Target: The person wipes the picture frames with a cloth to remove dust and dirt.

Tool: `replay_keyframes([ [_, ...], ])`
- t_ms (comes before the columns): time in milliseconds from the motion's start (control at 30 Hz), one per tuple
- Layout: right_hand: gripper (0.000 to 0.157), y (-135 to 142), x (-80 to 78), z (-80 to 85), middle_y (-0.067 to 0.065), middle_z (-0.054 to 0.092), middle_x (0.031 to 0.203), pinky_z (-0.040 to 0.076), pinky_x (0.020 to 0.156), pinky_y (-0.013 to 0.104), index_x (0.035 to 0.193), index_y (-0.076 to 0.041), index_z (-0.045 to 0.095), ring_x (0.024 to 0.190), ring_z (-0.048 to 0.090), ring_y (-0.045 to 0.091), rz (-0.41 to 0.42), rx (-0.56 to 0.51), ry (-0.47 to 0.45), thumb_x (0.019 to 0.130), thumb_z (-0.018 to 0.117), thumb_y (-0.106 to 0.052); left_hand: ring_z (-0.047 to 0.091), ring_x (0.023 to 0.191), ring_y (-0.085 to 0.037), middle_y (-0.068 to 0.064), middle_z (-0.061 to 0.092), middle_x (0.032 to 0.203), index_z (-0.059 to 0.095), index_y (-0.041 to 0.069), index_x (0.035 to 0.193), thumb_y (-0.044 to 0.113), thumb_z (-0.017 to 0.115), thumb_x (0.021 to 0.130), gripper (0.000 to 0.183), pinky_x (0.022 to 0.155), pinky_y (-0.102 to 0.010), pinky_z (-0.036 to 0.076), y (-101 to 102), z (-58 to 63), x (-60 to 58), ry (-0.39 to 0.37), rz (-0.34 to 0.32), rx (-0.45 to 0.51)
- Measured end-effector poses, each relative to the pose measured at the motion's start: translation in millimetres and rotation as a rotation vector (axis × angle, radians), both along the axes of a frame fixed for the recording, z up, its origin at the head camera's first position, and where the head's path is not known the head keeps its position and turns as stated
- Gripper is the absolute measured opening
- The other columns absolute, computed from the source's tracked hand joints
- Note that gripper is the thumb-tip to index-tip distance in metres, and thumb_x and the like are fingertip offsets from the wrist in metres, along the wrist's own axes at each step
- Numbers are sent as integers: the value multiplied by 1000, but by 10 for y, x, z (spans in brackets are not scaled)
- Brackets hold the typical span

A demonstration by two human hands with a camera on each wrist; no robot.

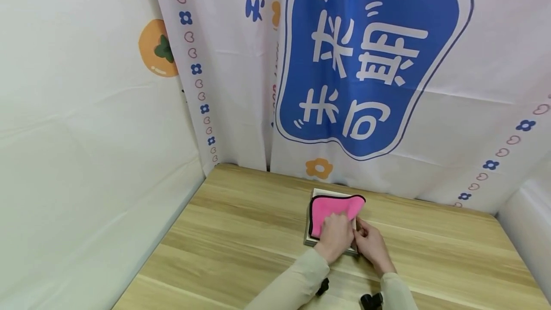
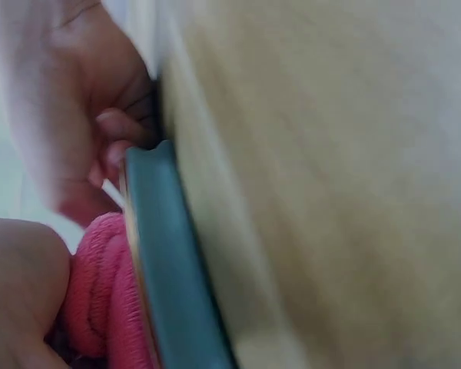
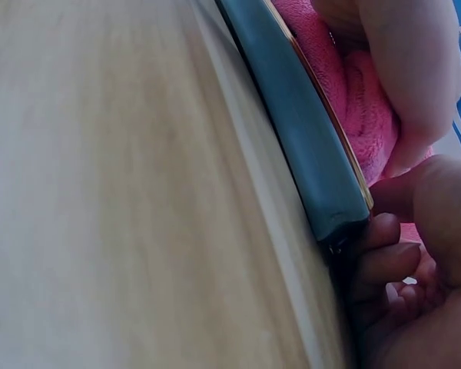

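Note:
A pink cloth (image 1: 329,207) with black edging lies over a flat, white-topped rectangular object with grey-teal sides (image 1: 310,242) and a thin gold-brown edge line. My left hand (image 1: 336,233) grips the cloth on top, its fingers bent into the bunched fabric; that fleecy cloth (image 3: 365,115) shows its folds in the right wrist view. At the near right corner of the flat object, my right hand (image 1: 372,247) pinches the edge, thumb above and curled fingers below. The same grey-teal side (image 2: 169,254) runs just above the tabletop in the left wrist view. The cloth hides most of the object's top.
The object stands on a wood-grain table (image 1: 241,224) near its back edge. Behind hangs a white curtain (image 1: 241,85) with a blue printed patch; a plain white sheet (image 1: 86,157) borders the left. Black wrist mounts (image 1: 371,301) show beneath the sleeves.

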State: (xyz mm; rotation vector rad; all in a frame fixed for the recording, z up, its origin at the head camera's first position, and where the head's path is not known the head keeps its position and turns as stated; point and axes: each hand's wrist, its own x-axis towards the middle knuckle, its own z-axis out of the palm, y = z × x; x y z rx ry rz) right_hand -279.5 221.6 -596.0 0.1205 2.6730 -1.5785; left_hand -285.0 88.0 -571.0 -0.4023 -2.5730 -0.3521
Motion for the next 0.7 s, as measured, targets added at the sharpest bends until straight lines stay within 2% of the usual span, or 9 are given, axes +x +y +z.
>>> replay_keyframes([
  [133,58,-27,-22,-8,3,63,77,45,56,24,160,-2,45,56,55,11,11,-8,-3,105,60,-12,62,49,-15,3,60,57,60,16,65,21,75,95,34,39,-25,42,-126,109,-26,-100,-92,96],
  [267,58,-33,-48,23,4,63,80,44,56,24,159,1,45,58,54,11,16,-15,17,104,61,-10,56,48,-6,6,58,58,62,17,69,19,74,95,29,43,-20,39,-255,290,-90,-201,-184,205],
  [333,57,-21,-55,46,5,62,80,44,56,24,157,4,46,59,53,11,15,-4,34,104,62,-10,52,48,-2,6,60,60,64,16,74,17,73,94,21,43,-17,38,-323,405,-108,-201,-212,243],
  [533,61,23,-31,73,3,60,85,45,60,25,158,6,44,61,54,10,21,26,17,105,65,-16,48,49,0,1,65,66,71,7,87,7,72,89,1,41,-12,37,-601,796,-103,-115,-254,395],
  [700,63,27,14,34,3,59,86,43,55,25,159,4,43,60,54,10,15,7,-11,104,66,-18,54,51,-4,-8,69,71,76,-2,99,1,72,88,12,41,-11,41,-866,1010,-75,-44,-256,534],
])
